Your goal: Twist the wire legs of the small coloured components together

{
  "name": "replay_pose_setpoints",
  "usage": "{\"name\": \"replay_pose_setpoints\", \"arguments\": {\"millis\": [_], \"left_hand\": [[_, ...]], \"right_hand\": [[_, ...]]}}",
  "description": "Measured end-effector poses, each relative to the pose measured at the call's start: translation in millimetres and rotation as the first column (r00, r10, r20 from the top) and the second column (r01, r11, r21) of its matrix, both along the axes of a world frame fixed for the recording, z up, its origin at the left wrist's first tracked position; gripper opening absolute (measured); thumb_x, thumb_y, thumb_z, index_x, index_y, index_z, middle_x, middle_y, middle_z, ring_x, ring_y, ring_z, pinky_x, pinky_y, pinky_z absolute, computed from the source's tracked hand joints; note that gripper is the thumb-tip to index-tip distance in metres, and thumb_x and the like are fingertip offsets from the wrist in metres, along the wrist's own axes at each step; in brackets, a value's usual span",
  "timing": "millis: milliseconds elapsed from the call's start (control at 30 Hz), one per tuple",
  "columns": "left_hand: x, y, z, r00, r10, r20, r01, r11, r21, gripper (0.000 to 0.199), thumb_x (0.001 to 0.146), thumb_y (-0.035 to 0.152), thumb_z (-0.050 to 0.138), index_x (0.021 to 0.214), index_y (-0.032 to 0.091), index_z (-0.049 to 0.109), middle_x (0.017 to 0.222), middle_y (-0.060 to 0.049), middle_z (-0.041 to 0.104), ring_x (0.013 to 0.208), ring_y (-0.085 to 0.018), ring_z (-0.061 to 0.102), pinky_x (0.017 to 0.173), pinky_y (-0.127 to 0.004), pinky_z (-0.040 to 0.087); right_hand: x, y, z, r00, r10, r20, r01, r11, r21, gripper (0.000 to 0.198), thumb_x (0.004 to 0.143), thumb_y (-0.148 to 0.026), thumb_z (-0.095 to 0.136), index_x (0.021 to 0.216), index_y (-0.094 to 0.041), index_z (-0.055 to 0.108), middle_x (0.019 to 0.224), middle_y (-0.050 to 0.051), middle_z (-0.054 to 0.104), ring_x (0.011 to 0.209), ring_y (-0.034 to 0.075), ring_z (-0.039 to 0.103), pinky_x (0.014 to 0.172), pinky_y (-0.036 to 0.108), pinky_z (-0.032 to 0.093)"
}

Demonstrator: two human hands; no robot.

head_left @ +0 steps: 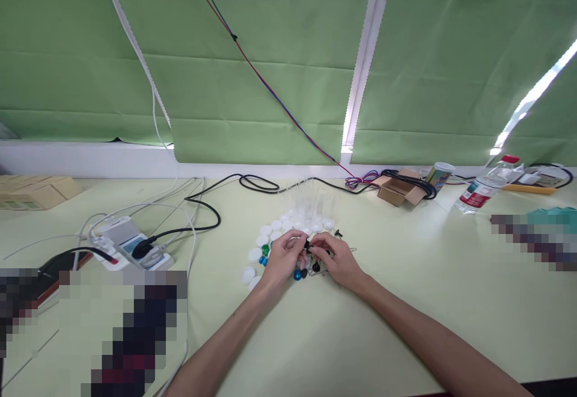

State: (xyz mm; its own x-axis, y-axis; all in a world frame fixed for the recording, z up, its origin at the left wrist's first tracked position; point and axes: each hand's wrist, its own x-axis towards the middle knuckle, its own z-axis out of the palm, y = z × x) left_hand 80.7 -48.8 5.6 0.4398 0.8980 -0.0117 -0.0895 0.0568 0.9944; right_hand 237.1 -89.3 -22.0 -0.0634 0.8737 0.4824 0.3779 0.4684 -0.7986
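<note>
Both left hand (285, 257) and right hand (337, 258) pinched a black part (307, 245) over the pale table (315, 343); green blinds (293, 18) hung behind.

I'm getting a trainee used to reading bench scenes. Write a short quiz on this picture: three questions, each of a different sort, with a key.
1. Multiple choice: What is at the fingertips of the left hand and the right hand?
a) a power plug
b) a small black part
c) a sheet of paper

2. True or false: The open cardboard box sits farther back and farther to the right than both hands.

3. Fill in the blank: The clear plastic bottle has a ____ cap.

Key
1: b
2: true
3: red
</note>
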Motion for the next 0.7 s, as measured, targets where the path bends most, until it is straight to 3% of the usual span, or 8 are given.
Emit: {"name": "replay_pose_setpoints", "arguments": {"millis": [400,700], "left_hand": [[1.0,-1.2,2.5,1.0,0.006,0.03,-0.005,1.0,-0.021,0.035,0.077,0.045,0.069,0.095,0.017,0.063,0.054,0.002,0.058,0.046,-0.011,0.049,0.05,-0.024,0.039],[0.8,-1.6,2.6,0.999,-0.032,0.036,0.031,0.999,0.01,0.037,0.074,0.04,0.073,0.101,0.015,0.063,0.058,0.001,0.059,0.046,-0.01,0.051,0.051,-0.024,0.041]], "right_hand": [[-0.7,2.0,1.6,0.969,-0.004,-0.248,-0.029,0.991,-0.13,0.011,0.092,-0.033,0.056,0.094,-0.022,0.057,0.074,-0.001,0.06,0.064,0.015,0.06,0.063,0.028,0.049],[-0.8,3.5,-1.3,0.948,-0.019,-0.319,-0.006,0.997,-0.076,0.016,0.093,-0.036,0.054,0.097,-0.021,0.057,0.076,0.0,0.06,0.063,0.015,0.059,0.062,0.028,0.05]]}}
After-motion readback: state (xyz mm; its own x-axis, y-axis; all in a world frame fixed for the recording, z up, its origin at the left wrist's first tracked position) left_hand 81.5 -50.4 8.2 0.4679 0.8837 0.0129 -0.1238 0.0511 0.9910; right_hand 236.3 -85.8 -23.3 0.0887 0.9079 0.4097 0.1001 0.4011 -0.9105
